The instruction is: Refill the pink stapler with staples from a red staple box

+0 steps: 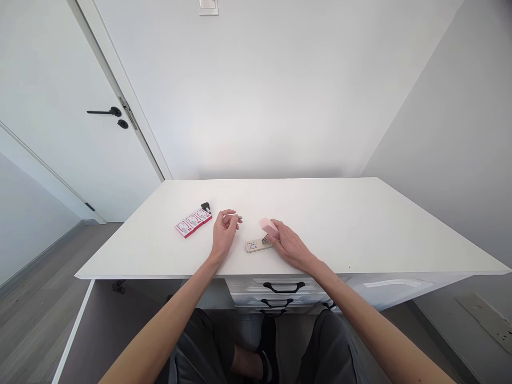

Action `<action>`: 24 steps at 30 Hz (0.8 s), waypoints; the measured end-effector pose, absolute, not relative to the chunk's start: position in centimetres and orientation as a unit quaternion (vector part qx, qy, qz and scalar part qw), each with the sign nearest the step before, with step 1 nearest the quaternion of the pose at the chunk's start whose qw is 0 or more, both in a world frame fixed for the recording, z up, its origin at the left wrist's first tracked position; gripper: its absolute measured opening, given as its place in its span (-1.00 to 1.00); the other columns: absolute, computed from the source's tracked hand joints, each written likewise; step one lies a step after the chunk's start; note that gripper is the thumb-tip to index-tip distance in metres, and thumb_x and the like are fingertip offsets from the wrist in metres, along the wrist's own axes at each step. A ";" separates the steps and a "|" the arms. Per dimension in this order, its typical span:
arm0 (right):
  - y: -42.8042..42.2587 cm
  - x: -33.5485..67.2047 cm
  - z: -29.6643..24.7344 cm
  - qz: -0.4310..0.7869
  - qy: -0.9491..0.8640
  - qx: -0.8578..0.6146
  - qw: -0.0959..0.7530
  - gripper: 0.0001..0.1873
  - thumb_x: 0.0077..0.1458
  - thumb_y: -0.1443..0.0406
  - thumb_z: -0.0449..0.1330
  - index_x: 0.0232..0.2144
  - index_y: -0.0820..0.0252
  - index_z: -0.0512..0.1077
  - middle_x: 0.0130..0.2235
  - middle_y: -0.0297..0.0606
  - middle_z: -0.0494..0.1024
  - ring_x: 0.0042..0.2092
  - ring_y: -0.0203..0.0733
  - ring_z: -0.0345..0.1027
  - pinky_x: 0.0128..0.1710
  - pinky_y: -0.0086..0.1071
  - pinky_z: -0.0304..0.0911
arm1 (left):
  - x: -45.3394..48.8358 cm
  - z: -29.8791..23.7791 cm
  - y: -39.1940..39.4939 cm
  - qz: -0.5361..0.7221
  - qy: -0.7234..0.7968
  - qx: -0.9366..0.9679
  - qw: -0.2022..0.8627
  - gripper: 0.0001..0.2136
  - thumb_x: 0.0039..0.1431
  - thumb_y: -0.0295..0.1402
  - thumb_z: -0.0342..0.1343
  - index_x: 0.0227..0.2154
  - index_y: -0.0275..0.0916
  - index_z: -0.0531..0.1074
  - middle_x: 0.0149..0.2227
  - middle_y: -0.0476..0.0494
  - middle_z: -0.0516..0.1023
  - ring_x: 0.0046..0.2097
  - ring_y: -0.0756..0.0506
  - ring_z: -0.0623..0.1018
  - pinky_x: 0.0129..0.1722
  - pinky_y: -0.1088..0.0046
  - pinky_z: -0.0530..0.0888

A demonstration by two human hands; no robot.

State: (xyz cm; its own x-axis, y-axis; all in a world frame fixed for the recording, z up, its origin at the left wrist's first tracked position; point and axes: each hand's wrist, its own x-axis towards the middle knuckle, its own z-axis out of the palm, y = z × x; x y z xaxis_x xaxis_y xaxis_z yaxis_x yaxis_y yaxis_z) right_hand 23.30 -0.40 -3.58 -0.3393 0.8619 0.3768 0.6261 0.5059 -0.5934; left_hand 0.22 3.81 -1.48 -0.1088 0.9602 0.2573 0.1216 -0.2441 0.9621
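Observation:
My left hand (224, 231) is raised a little above the white desk (360, 224), its fingers pinched on a thin strip of staples (237, 217). My right hand (285, 242) grips a pink stapler (267, 226) that is swung open, its beige base (256, 245) lying flat on the desk. The left hand is just left of the stapler, not touching it. Three small pink staple boxes (192, 222) lie in a row to the left, with a small black staple remover (206, 207) beside them.
The desk stands against a white wall, and a drawer unit with black handles (283, 288) sits beneath its front edge. A white door with a black handle (104, 112) is at the left. My legs are under the desk.

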 end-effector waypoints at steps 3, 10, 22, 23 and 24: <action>-0.4 23.2 -3.6 0.138 -0.827 -0.441 0.320 -0.55 0.46 0.06 -0.07 0.28 0.02 0.17 0.17 -0.09 0.46 0.12 0.07 0.38 0.12 0.00 0.30 | 0.2 -1.7 3.9 0.586 0.499 0.524 0.366 -0.78 0.25 -0.19 0.14 -0.14 -0.18 0.36 -0.35 -0.05 0.55 -0.36 -0.02 0.46 -0.29 0.41 0.41; -0.8 23.0 -3.1 0.093 -0.849 -0.428 0.296 -0.51 0.47 0.04 -0.10 0.32 0.02 0.19 0.08 -0.07 0.50 0.03 0.11 0.37 0.06 0.03 0.30 | 0.0 -2.1 4.1 0.610 0.514 0.487 0.356 -0.78 0.26 -0.18 0.12 -0.15 -0.17 0.30 -0.28 -0.08 0.55 -0.37 -0.01 0.46 -0.32 0.41 0.42; 0.3 22.9 -4.4 0.025 -0.765 -0.537 0.355 -0.38 0.41 0.00 -0.02 0.39 0.07 0.13 0.02 0.04 0.46 0.05 0.22 0.35 -0.02 0.08 0.37 | 0.6 -1.5 3.3 0.548 0.499 0.562 0.369 -0.78 0.26 -0.17 0.13 -0.14 -0.15 0.34 -0.40 0.00 0.54 -0.35 -0.04 0.51 -0.30 0.41 0.40; 0.2 22.9 -4.5 0.015 -0.761 -0.532 0.371 -0.35 0.39 -0.01 0.03 0.40 0.09 0.12 0.06 0.06 0.42 0.09 0.23 0.32 0.03 0.12 0.35 | 0.7 -1.4 3.2 0.534 0.491 0.578 0.373 -0.77 0.26 -0.17 0.14 -0.13 -0.14 0.34 -0.40 0.00 0.55 -0.33 -0.05 0.53 -0.30 0.41 0.40; 0.1 22.9 -4.4 0.003 -0.760 -0.522 0.387 -0.33 0.37 0.00 0.08 0.40 0.09 0.12 0.11 0.08 0.38 0.13 0.24 0.29 0.09 0.15 0.32 | 0.8 -1.2 2.9 0.517 0.482 0.597 0.379 -0.76 0.26 -0.17 0.15 -0.11 -0.14 0.34 -0.40 -0.01 0.56 -0.31 -0.06 0.54 -0.30 0.40 0.40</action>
